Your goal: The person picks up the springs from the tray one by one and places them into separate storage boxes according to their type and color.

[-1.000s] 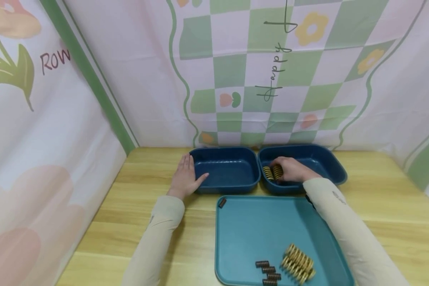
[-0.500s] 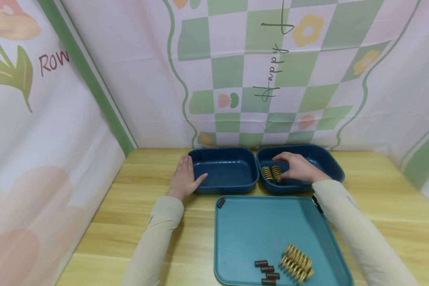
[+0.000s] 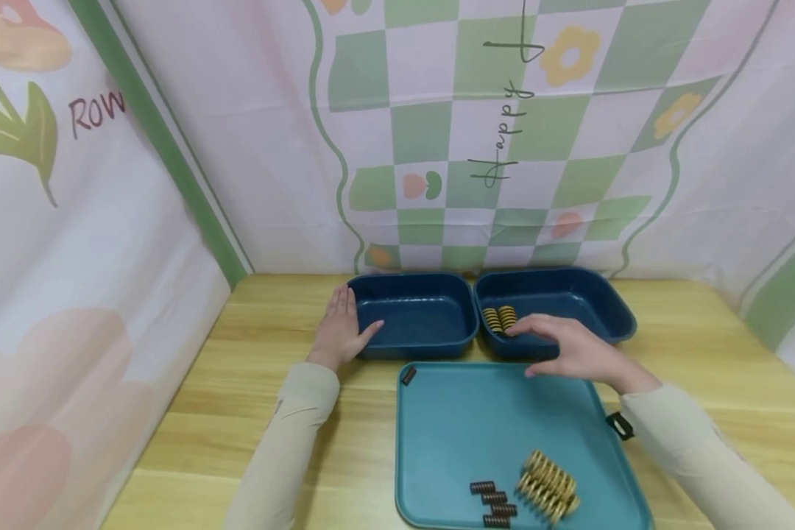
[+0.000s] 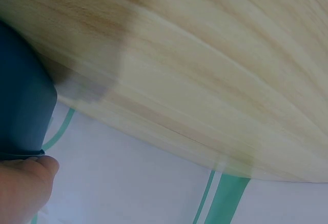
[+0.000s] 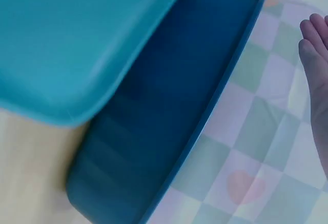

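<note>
My left hand (image 3: pixel 340 327) rests on the left rim of the left blue bin (image 3: pixel 411 351), fingers straight and thumb reaching over its inside. The left wrist view shows that hand (image 4: pixel 25 188) against the bin's edge. Holding nothing, my right hand (image 3: pixel 579 352) hovers between the right blue bin (image 3: pixel 596 305) and the teal tray (image 3: pixel 450 419), its thumb and fingers apart. Two gold springs (image 3: pixel 500 319) lie side by side in the right bin's left end. On the tray are larger gold springs (image 3: pixel 547 487), several small dark springs (image 3: pixel 493 499) and one dark spring (image 3: pixel 408 375) in the far left corner.
The bins stand side by side at the back of the wooden table (image 3: pixel 238 397), before a patterned curtain (image 3: pixel 424 132). The tray lies just in front of them. A black strap (image 3: pixel 620 425) shows at my right wrist.
My right hand has let go of a gold spring in the right bin and moved back toward the tray, to the right. The left hand has stayed put.
</note>
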`<state>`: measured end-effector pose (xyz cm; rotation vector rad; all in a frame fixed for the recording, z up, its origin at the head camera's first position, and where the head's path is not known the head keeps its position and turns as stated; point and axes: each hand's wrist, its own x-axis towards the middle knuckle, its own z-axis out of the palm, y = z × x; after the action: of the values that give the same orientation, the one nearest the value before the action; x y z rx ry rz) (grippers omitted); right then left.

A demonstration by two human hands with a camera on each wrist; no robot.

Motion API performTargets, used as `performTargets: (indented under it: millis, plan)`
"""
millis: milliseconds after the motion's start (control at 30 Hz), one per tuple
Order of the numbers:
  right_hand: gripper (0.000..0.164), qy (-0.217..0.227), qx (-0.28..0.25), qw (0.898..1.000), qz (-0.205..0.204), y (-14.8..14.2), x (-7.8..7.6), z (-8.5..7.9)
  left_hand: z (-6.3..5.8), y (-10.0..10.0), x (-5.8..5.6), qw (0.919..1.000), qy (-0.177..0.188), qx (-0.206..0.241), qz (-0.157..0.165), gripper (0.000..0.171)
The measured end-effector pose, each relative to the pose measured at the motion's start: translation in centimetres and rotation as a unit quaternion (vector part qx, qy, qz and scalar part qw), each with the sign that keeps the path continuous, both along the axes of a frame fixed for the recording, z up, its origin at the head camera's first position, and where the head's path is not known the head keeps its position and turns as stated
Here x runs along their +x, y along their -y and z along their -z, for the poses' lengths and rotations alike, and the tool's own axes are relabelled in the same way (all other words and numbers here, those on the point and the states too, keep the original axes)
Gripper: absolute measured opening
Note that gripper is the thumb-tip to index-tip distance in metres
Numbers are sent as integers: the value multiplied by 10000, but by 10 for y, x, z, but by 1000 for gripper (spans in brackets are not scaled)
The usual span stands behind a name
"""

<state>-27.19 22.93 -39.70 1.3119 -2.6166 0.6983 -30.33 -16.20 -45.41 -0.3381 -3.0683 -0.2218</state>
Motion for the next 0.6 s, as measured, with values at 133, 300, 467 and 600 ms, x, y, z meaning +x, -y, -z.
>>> performTargets:
  millis: [133,300,467,600]
  plan:
    - [61,241,-258,9990,-285,-1,22,1,0,-1,-1,10000,24,-58,-8,89]
    - [63,472,-413,9964,-576,2,40,0,1,0,-2,10000,-46,-69,22,90]
    - [62,533,-429,9954,-665,4,53,-1,2,0,-2,9999,-79,-56,25,90]
    - [64,433,-542,9945,-780,4,61,0,0,-1,-1,10000,-26,-53,27,90]
